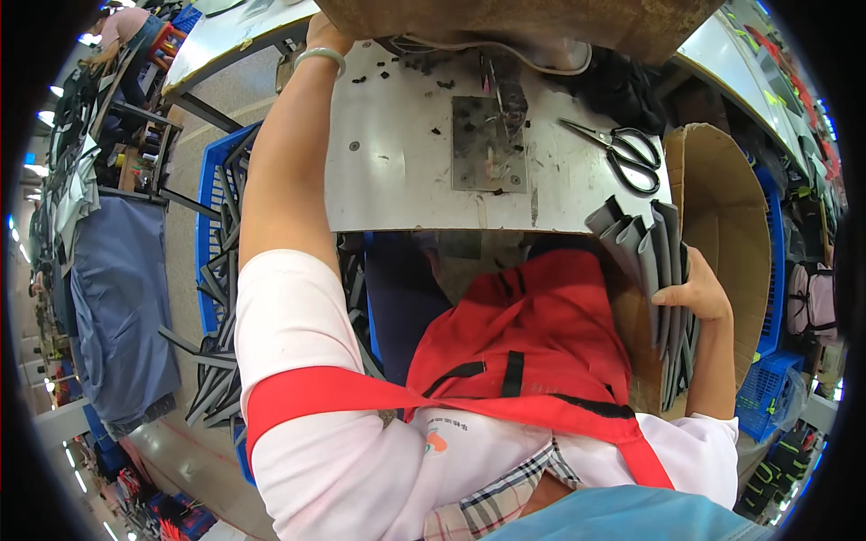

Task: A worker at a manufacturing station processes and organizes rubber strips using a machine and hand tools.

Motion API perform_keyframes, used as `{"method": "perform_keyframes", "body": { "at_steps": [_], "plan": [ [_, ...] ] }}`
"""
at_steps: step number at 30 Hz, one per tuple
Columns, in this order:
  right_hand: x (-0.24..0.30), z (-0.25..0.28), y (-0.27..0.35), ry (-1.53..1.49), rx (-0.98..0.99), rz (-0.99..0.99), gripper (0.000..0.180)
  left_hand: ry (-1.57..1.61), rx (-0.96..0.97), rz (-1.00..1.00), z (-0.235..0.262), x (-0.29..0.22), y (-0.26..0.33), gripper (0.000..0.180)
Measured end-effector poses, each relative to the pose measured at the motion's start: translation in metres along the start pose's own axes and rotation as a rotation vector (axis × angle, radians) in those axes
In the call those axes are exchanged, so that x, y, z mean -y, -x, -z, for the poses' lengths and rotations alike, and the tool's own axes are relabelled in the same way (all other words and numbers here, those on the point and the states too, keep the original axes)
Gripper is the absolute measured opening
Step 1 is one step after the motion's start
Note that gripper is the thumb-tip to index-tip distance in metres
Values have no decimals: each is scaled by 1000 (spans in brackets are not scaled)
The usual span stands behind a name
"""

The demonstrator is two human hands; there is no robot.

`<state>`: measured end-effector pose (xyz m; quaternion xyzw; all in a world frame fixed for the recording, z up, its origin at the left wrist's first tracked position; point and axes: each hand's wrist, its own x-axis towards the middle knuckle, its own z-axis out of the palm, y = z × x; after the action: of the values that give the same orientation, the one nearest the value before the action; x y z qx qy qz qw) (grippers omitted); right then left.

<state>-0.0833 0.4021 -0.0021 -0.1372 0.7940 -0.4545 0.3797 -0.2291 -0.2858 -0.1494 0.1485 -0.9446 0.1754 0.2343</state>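
Note:
My right hand (702,287) grips a bundle of grey folded fabric pieces with dark edges (648,257), thumb on the near side, at the right front corner of the white sewing table (388,180). The bundle's upper end meets the table edge; its lower end hangs down. My left arm stretches forward, and my left hand (327,36) is at the far left of the table beside the sewing machine (532,27). Its fingers are out of sight. Black-handled scissors (627,155) lie on the table, right of the metal needle plate (487,149).
Small black scraps litter the table. An open cardboard box (722,180) stands at the right. To the left, a blue crate (209,176) overflows with grey and black strips. Another blue basket (767,388) sits at lower right. A co-worker (126,27) is far left.

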Motion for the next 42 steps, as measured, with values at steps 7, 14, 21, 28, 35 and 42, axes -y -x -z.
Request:
{"method": "perform_keyframes", "body": {
  "at_steps": [7,14,21,28,35,42],
  "plan": [
    [3,-5,-4,38,38,-1,74,115,23,-10,24,3,0,52],
    [1,-9,1,75,32,-13,81,650,146,-37,78,-21,8,41],
    [-1,-10,0,79,37,-34,82,-384,170,-256,87,-47,4,44],
    [5,-19,-9,57,111,-39,76,-271,-86,-238,79,-13,14,34],
    [-3,-20,-6,59,110,-38,75,196,36,-138,97,-17,8,31],
    [0,-27,-15,25,171,-34,74,241,-45,-28,106,-3,22,31]
  ]
}}
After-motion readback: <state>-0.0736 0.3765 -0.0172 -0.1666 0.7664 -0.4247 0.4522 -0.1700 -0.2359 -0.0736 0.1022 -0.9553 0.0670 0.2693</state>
